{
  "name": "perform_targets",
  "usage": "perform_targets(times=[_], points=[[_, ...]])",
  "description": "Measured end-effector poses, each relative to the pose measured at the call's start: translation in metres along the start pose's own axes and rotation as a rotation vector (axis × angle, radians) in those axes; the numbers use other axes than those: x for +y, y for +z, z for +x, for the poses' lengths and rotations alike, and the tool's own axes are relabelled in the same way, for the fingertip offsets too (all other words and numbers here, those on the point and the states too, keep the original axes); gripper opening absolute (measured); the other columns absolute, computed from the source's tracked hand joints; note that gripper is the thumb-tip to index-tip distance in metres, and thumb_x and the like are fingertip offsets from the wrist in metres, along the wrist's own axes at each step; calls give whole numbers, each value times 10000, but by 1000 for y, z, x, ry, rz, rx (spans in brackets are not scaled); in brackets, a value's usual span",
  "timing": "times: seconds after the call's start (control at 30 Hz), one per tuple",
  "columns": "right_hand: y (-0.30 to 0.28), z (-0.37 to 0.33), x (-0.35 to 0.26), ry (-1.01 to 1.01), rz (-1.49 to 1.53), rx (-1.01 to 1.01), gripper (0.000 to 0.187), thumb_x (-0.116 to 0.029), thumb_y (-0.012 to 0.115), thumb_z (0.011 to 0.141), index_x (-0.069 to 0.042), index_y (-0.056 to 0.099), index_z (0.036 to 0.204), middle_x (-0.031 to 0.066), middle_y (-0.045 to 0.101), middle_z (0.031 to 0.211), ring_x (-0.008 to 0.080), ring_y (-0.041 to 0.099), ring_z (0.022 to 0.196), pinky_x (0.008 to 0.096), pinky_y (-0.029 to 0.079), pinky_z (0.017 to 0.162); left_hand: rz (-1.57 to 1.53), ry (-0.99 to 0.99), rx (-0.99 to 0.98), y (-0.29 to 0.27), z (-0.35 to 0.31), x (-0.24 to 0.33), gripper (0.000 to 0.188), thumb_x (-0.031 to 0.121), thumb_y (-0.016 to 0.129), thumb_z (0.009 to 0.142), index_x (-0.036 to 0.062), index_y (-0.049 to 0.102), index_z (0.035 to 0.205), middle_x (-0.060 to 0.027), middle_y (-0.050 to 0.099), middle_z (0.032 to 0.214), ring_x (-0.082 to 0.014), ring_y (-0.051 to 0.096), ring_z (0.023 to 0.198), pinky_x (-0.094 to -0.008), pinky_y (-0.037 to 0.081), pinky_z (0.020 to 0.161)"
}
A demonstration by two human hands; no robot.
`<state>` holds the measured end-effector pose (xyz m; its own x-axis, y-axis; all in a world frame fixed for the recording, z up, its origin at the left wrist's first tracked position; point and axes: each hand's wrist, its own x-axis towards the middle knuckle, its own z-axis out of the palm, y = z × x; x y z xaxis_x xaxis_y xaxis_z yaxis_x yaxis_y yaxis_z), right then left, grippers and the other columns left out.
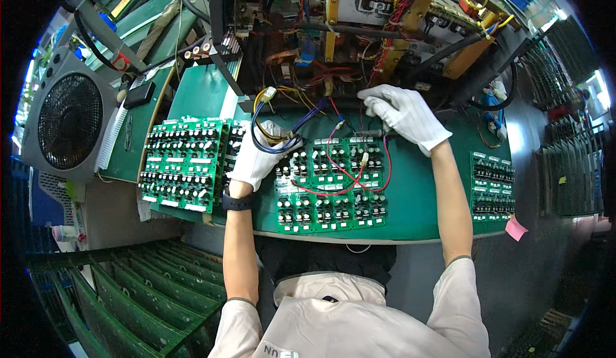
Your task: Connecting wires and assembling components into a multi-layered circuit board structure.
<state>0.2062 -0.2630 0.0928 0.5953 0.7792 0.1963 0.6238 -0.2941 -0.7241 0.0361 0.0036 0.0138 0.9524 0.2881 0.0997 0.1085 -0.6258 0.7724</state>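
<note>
My left hand [255, 157], in a white glove, is closed on a bundle of blue, black and yellow wires [258, 127] at the left end of a green circuit board panel [330, 215]. The panel lies flat on the green bench, lined with rows of small capacitors and white parts. Red wires [330, 194] loop over it and run up toward the open equipment frame. Beyond the panel's far right corner hovers my gloved right hand [407, 117], its fingers stretched out leftward beside the frame's lower edge; nothing shows in them. A white plug [269, 93] hangs above my left hand.
Stacked circuit boards [183, 162] stand left of my left hand, and another board [493, 188] lies at the bench's right end above a pink slip [515, 228]. A wired equipment frame [332, 18] fills the back. A grey fan [69, 120] and green racks [147, 287] are on the left.
</note>
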Motion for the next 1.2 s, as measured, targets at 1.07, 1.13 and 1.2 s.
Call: perform_targets(times=[1.07, 1.13, 1.2], points=[[77, 12, -66, 53, 350, 327, 713, -106, 759, 879, -40, 417, 1501, 26, 607, 714, 56, 491, 584, 226, 463, 581, -26, -3, 27, -4, -10, 7, 289, 276, 835, 787, 15, 720, 830, -144, 706, 742, -292, 679, 654, -360, 521, 614], [83, 15, -60, 12, 393, 348, 636, -129, 767, 882, -34, 476, 1439, 39, 622, 728, 54, 507, 584, 227, 468, 575, -76, -10, 21, -1, -11, -2, 289, 285, 829, 795, 19, 723, 836, -146, 710, 753, -298, 690, 671, -365, 526, 618], [83, 16, -63, 29, 435, 351, 540, -140, 776, 879, -21, 536, 1349, 51, 644, 761, 51, 537, 608, 226, 479, 585, -145, 67, 102, 1, -12, -2, 273, 270, 823, 797, 18, 725, 840, -148, 712, 755, -301, 692, 678, -368, 528, 622]])
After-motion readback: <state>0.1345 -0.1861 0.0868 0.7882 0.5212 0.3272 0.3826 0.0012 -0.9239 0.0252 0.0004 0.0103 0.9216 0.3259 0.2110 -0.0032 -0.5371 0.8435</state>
